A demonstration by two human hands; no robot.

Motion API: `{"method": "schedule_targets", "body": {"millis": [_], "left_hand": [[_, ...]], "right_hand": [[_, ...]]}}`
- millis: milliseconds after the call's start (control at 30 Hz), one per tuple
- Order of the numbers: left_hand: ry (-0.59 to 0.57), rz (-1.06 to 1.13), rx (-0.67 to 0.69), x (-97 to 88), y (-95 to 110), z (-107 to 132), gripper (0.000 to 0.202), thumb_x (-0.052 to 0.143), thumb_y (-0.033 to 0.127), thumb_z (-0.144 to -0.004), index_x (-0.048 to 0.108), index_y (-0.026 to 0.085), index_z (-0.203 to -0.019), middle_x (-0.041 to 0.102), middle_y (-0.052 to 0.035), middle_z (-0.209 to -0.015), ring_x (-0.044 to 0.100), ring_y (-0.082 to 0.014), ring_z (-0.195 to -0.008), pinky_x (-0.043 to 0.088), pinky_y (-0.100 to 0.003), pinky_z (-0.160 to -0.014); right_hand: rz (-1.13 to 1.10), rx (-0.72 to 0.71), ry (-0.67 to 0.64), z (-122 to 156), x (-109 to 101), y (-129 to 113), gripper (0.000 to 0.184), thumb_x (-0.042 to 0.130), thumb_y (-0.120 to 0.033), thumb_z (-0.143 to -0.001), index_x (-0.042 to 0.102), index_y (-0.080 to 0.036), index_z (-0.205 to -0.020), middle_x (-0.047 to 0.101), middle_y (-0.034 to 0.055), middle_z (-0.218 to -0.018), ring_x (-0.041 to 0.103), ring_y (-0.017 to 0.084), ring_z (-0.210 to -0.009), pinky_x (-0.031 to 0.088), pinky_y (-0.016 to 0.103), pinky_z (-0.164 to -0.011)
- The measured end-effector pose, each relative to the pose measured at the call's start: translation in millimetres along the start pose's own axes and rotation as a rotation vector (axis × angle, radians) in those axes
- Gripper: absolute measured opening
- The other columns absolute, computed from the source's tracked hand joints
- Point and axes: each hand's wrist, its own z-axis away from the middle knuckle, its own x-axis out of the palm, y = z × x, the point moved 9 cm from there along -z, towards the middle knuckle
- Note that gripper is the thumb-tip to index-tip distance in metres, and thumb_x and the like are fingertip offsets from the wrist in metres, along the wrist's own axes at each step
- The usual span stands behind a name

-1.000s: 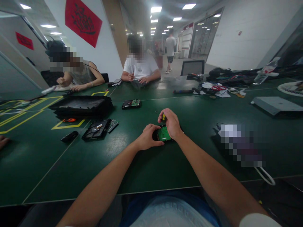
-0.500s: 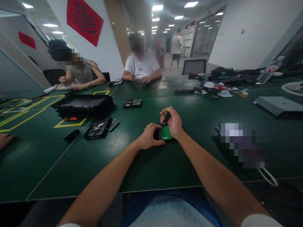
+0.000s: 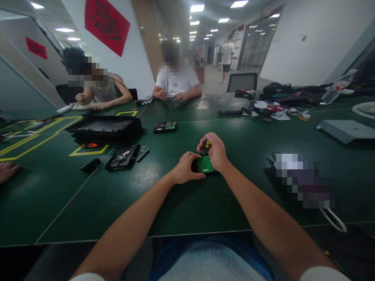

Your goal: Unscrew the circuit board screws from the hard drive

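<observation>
A hard drive with a green circuit board (image 3: 204, 164) lies on the green table (image 3: 181, 203) in front of me. My left hand (image 3: 184, 168) grips its left side, fingers curled round the edge. My right hand (image 3: 214, 150) is closed on a small screwdriver with a yellow and black handle (image 3: 207, 144), held upright over the drive's far edge. Tiny screws (image 3: 195, 136) lie just beyond.
An opened drive with a loose board (image 3: 123, 157) and a black tray (image 3: 105, 128) lie to the left; another drive (image 3: 165, 127) sits further back. Two people sit across the table. Scissors (image 3: 274, 108), tools and a grey box (image 3: 345, 130) are at the right. Another person's hand (image 3: 7, 171) rests far left.
My hands stay on the drive; the right hand shifts slightly with the screwdriver. The view has drifted a little. A person in the corridor has walked further away.
</observation>
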Motion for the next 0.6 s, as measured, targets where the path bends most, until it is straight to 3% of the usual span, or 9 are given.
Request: {"method": "schedule_targets", "body": {"millis": [167,300,600], "left_hand": [[-0.008,-0.018,0.004,1.5,0,0,0.086,0.088,0.057,-0.066,0.056,0.024,-0.139,0.054,-0.0113,-0.129,0.054,-0.0349,-0.123,0.044,-0.053,-0.11],[-0.015,-0.027,0.012,1.2,1,0,0.086,0.087,0.058,-0.067,0.055,0.022,-0.139,0.054,-0.0121,-0.128,0.054,-0.0346,-0.122,0.045,-0.053,-0.109],[-0.013,-0.015,0.006,1.2,-1,0,0.085,0.088,0.057,-0.066,0.056,0.023,-0.138,0.054,-0.0113,-0.129,0.054,-0.0348,-0.123,0.045,-0.052,-0.109]], "right_hand": [[-0.061,0.021,-0.011,-2,0,4,0.041,0.057,-0.065,-0.093,0.06,-0.025,-0.085,0.051,-0.005,-0.06,0.056,0.014,-0.056,0.046,0.029,-0.057],[-0.019,0.004,0.015,-4,-3,4,0.055,0.046,-0.073,-0.094,0.067,-0.023,-0.085,0.051,-0.0028,-0.062,0.053,0.014,-0.055,0.044,0.029,-0.057],[0.136,-0.097,0.007,-1,-1,-8,0.038,0.055,-0.057,-0.097,0.069,-0.024,-0.087,0.057,-0.0019,-0.072,0.056,0.014,-0.066,0.046,0.029,-0.066]]}}
